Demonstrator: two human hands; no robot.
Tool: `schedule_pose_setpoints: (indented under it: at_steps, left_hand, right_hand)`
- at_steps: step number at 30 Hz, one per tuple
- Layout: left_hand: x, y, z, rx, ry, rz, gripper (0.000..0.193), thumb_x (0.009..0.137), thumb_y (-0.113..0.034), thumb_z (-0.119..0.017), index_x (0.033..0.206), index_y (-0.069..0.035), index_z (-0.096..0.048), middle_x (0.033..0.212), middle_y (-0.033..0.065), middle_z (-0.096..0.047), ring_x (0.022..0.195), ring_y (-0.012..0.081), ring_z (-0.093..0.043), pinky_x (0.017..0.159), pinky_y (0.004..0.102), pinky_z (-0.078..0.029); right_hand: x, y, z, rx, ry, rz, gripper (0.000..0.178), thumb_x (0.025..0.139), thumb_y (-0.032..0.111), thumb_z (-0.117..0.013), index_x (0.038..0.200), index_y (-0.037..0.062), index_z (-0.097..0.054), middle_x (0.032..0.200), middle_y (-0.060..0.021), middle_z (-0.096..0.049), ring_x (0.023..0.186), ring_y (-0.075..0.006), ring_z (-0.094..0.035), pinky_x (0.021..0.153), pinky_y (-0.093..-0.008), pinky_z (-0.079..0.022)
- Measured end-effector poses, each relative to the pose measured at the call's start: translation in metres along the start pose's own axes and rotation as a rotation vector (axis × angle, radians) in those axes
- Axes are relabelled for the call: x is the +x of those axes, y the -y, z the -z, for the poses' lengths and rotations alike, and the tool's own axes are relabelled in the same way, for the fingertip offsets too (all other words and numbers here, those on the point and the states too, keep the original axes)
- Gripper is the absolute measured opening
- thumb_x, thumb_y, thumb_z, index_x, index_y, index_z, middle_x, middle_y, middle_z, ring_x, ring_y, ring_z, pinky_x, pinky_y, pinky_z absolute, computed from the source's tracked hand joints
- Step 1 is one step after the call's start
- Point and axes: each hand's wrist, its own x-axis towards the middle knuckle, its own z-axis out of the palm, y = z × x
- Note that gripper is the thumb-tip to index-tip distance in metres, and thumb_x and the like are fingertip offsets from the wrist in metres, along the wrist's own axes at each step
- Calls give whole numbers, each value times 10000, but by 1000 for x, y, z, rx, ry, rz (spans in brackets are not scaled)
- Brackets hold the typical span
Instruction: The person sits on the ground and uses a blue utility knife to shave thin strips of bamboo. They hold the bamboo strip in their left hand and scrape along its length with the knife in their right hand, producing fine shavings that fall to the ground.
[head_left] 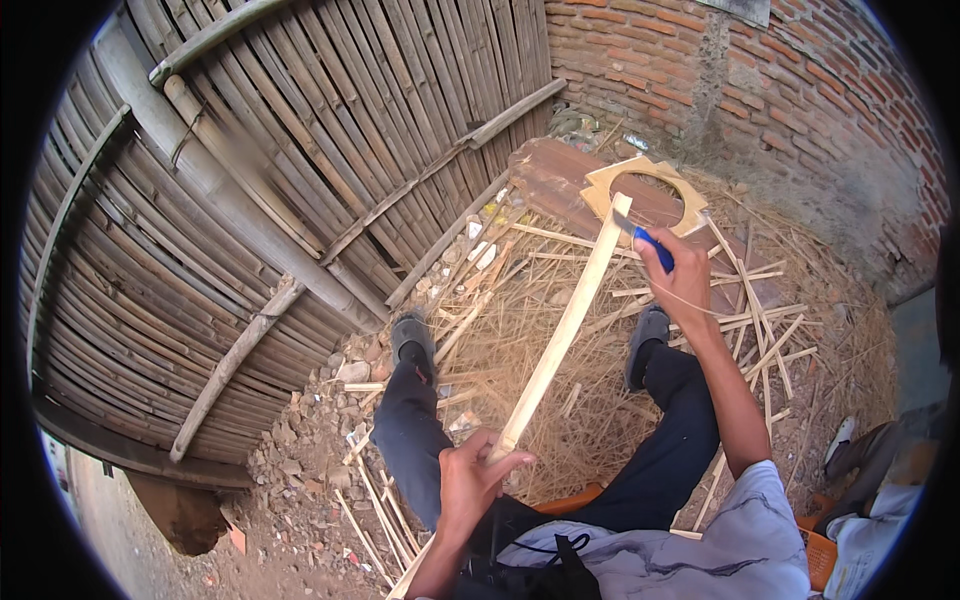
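Note:
A long pale bamboo strip (562, 335) runs slantwise from my lap up and away in front of me. My left hand (468, 482) is closed around its near end, with the thumb lying along it. In my right hand (684, 278) is a blue-handled knife (652, 248). Its blade touches or lies very close to the far end of the strip; which of the two I cannot tell. A thin fibre hangs by the right hand. Just beyond the knife, a pale wooden piece with a large round hole (692, 218) rests on a brown board (552, 178).
Shavings (540, 410) cover the ground between my feet. Cut strips (765, 345) lie scattered to the right, others (375, 520) at lower left. A bamboo wall (300, 130) stands left, a brick wall (640, 60) ahead. Another person's leg (865, 445) shows at far right.

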Motion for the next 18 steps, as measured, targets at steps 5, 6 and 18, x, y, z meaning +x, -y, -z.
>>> schedule_pose_setpoints:
  at_steps: [5, 6, 18]
  left_hand:
    - [12, 4, 21, 67, -25, 24, 364, 883, -248, -945, 988, 36, -744, 590, 100, -642, 461, 146, -615, 467, 333, -441]
    - [17, 4, 27, 167, -95, -42, 361, 883, -247, -943, 979, 36, -740, 585, 102, -634, 466, 155, -609, 474, 341, -442]
    - [111, -45, 56, 529, -196, -251, 357, 973, -326, -830, 1120, -4, -783, 650, 182, -679, 555, 278, -640, 613, 418, -510]
  right_hand:
    - [64, -99, 31, -222, -30, -203, 464, 1046, 468, -694, 1123, 27, -816, 748, -225, -718, 707, -372, -740, 671, -466, -533]
    - [67, -100, 31, -268, 22, -226, 477, 1046, 487, -687, 1124, 36, -818, 745, -228, -715, 710, -386, -737, 677, -472, -533]
    - [-25, -41, 12, -289, 478, -93, 367, 999, 419, -765, 1159, 89, -780, 897, -190, -782, 864, -417, -764, 782, -523, -580]
